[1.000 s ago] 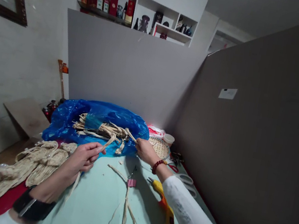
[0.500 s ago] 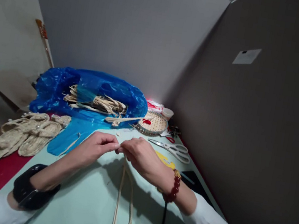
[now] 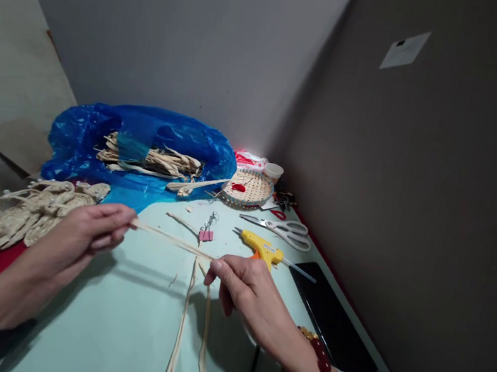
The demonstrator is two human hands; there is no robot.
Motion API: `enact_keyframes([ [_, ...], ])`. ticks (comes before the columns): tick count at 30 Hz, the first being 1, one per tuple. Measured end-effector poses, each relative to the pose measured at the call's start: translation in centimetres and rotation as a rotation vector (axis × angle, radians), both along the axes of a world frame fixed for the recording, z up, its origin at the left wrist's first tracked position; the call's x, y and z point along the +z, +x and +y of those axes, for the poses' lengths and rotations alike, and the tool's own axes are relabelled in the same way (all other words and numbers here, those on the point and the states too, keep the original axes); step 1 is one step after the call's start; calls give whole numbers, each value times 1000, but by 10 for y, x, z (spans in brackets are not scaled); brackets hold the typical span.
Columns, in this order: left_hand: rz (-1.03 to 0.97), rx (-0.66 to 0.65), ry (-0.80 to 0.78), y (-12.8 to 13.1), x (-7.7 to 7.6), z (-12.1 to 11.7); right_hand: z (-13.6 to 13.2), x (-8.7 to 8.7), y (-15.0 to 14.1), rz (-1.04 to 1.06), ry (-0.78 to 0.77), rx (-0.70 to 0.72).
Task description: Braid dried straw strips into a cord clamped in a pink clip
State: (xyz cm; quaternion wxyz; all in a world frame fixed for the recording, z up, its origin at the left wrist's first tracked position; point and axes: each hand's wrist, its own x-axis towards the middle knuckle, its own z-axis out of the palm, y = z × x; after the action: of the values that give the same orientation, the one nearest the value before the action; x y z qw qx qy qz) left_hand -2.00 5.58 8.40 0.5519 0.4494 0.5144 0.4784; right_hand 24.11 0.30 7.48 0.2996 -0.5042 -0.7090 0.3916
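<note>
A pale straw strip [image 3: 167, 236] is stretched between my two hands above the table. My left hand [image 3: 99, 230] pinches its left end between thumb and fingers. At the other end, my right hand [image 3: 243, 284] is closed on it. Under and behind the strip, a pink binder clip [image 3: 205, 236] grips several more straw strands [image 3: 181, 328], which trail down the table toward me. A short strand end points left from the clip. A yellow glue gun [image 3: 261, 247] lies just beyond my right hand.
An open blue plastic bag [image 3: 80, 130] holds a bundle of straw [image 3: 157, 160] at the back. Woven sandals [image 3: 17, 216] lie left. White-handled scissors [image 3: 288, 231], a round woven basket [image 3: 250, 189], a cup [image 3: 273, 171] and a black flat device [image 3: 334, 323] stand or lie right.
My right hand has left the bundle at the bag. Both hands came together over the clip, then moved apart, drawing the straw strip out between them. The view has tilted down.
</note>
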Motion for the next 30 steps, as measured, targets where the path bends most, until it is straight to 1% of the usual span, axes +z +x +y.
enact_keyframes([
  [3, -363, 188, 87, 4, 6, -1, 8, -1, -7, 229, -78, -77],
  [4, -449, 229, 101, 10, 5, -3, 9, -4, -11, 284, -103, -91],
  [5, -478, 233, 93, 19, 4, -5, 10, -7, -14, 313, -117, -89],
  [6, -459, 209, 61, 29, 1, -8, 9, -10, -18, 314, -121, -73],
  [8, -400, 53, -57, 49, -5, -15, 5, -16, -24, 240, -113, 12],
  [9, -371, 29, -60, 57, -7, -18, 2, -18, -25, 190, -104, 64],
  [12, -282, 79, -49, 68, -11, -22, -5, -16, -24, 73, -103, 219],
  [13, -262, 93, -57, 68, -11, -22, -6, -15, -23, 51, -115, 246],
  [15, -237, 114, -86, 62, -13, -23, -7, -12, -21, 36, -165, 240],
  [17, -224, 117, -124, 55, -17, -26, -6, -13, -20, 69, -219, 181],
  [19, -253, 112, -166, 47, -24, -31, -6, -17, -21, 98, -252, 132],
  [21, -291, 103, -213, 40, -32, -35, -7, -20, -22, 52, -257, 116],
  [22, -303, 115, -226, 37, -35, -37, -8, -20, -22, 8, -253, 136],
  [23, -309, 121, -231, 34, -38, -38, -9, -20, -22, -31, -249, 186],
  [26, -337, 48, -266, 27, -42, -37, -5, -14, -17, -69, -230, 366],
  [27, -355, 28, -288, 27, -42, -35, -1, -12, -15, -66, -208, 370],
  [28, -366, 21, -315, 26, -41, -33, 3, -11, -13, -74, -168, 324],
  [30, -374, 40, -367, 28, -42, -28, 12, -13, -9, -141, -54, 149],
])
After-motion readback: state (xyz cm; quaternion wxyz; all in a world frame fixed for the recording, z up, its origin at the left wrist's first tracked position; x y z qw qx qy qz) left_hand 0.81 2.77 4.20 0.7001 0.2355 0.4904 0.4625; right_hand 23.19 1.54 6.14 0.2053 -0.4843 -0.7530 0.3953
